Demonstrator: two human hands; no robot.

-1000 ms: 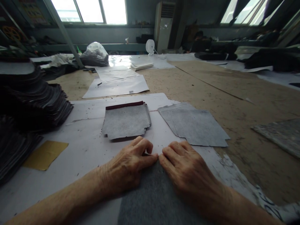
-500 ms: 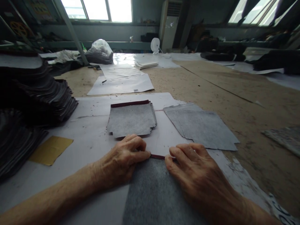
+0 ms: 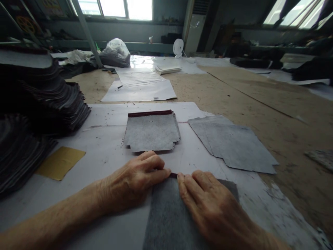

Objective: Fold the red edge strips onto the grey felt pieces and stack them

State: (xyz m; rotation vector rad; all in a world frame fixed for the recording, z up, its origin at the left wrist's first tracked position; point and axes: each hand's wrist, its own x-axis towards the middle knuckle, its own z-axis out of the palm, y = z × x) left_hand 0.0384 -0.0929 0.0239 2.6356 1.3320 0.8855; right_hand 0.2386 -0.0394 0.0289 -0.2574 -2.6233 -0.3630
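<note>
A grey fabric piece (image 3: 169, 211) lies on the white paper in front of me, its far edge folded into a narrow dark red strip (image 3: 173, 175). My left hand (image 3: 142, 177) is closed at the left end of that strip, thumb and forefinger pinching it. Close beside it, my right hand (image 3: 205, 199) presses its bunched fingertips on the fold and covers much of the piece's right side. Past my hands sits a small stack of grey pieces (image 3: 151, 133) with dark red folded edges. Flat grey pieces (image 3: 234, 146) without a visible red edge lie to the right.
Tall stacks of dark fabric (image 3: 65, 107) rise at the left, with a tan card (image 3: 62, 162) by them. White paper (image 3: 117, 121) covers the near table. Farther back are paper sheets (image 3: 140, 90), a plastic bag (image 3: 116, 53), a pole (image 3: 85, 31) and a small white fan (image 3: 178, 48).
My right hand has shifted left along the folded edge, closer to my left hand, and its fingers have flattened. The piece's far right corner now shows. The view has turned slightly left.
</note>
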